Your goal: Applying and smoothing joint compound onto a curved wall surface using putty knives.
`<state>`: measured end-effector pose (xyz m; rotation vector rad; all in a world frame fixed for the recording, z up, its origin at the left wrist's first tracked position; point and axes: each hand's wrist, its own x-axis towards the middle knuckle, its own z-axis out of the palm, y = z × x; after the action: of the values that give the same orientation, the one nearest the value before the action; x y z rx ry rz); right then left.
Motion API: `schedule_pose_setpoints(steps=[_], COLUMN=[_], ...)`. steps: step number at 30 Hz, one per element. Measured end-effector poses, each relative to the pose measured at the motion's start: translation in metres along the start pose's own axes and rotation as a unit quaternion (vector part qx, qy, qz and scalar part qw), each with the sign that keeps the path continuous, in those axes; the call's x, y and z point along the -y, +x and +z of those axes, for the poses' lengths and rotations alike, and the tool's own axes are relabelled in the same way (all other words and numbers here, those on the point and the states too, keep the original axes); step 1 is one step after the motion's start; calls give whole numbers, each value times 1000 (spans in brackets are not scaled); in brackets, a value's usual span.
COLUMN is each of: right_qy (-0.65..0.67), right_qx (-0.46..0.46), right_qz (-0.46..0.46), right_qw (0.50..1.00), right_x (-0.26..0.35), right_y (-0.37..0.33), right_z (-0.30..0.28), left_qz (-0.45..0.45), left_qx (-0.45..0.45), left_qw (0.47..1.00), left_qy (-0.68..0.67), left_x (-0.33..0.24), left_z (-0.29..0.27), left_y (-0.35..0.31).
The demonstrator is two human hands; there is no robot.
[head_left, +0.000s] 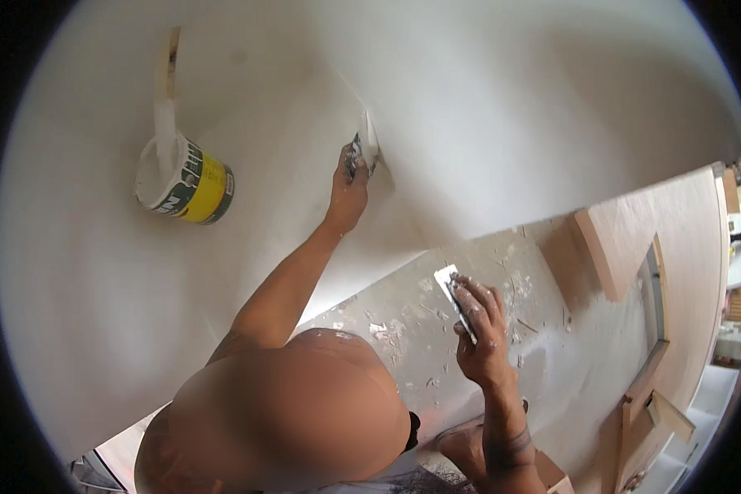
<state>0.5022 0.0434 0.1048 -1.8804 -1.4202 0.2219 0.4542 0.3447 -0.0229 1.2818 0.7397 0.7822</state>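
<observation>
My left hand (350, 193) reaches out over a broad white surface (280, 107). Its fingers are closed around a putty-smeared scraper (368, 140), whose blade lies at or very near a seam in that surface. Closer to my body, my right hand (483, 329) grips a second flat scraper (450, 288), with white filler along its blade, held above the floor. On the left, a green and yellow bucket (202, 185) stands on the white surface. White paste coats its rim, and a paste-covered wooden stick (171, 74) rises out of it.
Scraps and white splatter litter the grey floor (412, 329) below the white surface's edge. At the right stand light wooden panels (683, 222), one with a rectangular opening. White shelving (710, 395) is at the far right.
</observation>
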Motion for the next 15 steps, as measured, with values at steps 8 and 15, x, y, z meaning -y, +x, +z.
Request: schedule_pose_setpoints(steps=[8,15], right_qy=[-53,-118], right_qx=[-114,-197], right_qz=[-19,-14], right_qw=[992,973], right_x=[4,14], right_y=[-10,-15], right_z=[-38,-56], left_qz=[8,11], left_qx=[59,250], left_qw=[996,963], left_qy=[-61,96], left_x=[17,75], left_z=[47,62], left_y=[-103,-210])
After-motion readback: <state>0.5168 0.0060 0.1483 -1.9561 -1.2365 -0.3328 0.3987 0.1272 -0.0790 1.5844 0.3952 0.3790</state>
